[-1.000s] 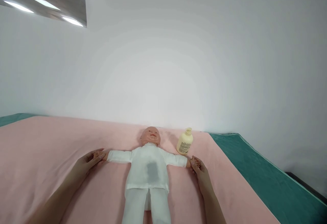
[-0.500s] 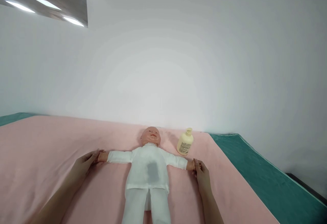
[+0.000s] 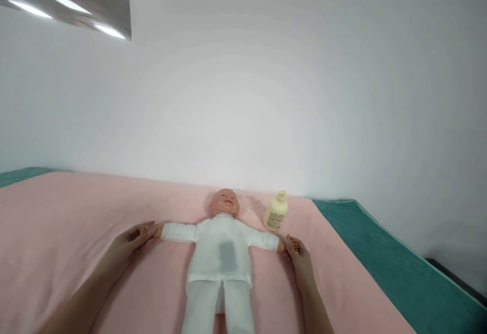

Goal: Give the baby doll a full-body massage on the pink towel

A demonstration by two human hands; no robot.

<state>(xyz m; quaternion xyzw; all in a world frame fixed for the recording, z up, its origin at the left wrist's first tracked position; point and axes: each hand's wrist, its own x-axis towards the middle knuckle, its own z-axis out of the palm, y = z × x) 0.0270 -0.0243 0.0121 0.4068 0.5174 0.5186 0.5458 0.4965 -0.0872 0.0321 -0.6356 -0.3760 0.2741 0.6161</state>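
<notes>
A baby doll [image 3: 224,253] in a white top and white trousers lies on its back with both arms stretched out sideways. A grey patch marks the front of its top. My left hand [image 3: 127,245] has its fingers and thumb closed around the doll's hand at the left. At the right, my right hand [image 3: 300,258] grips the doll's other hand between thumb and fingers. Close above that arm stands a pale yellow pump bottle [image 3: 276,212] with a printed label. The doll's feet are cut off by the lower frame edge.
Under the doll spreads a pink cloth [image 3: 76,207], with a green surface [image 3: 388,253] showing past it at the right and far left. A white wall [image 3: 243,95] rises directly behind. A dark edge [image 3: 456,278] shows at the far right.
My left thumb and fingers have shifted on the doll's hand, the thumb now further right. My right fingers have moved slightly, showing more of the doll's fingers. The doll and bottle stay put.
</notes>
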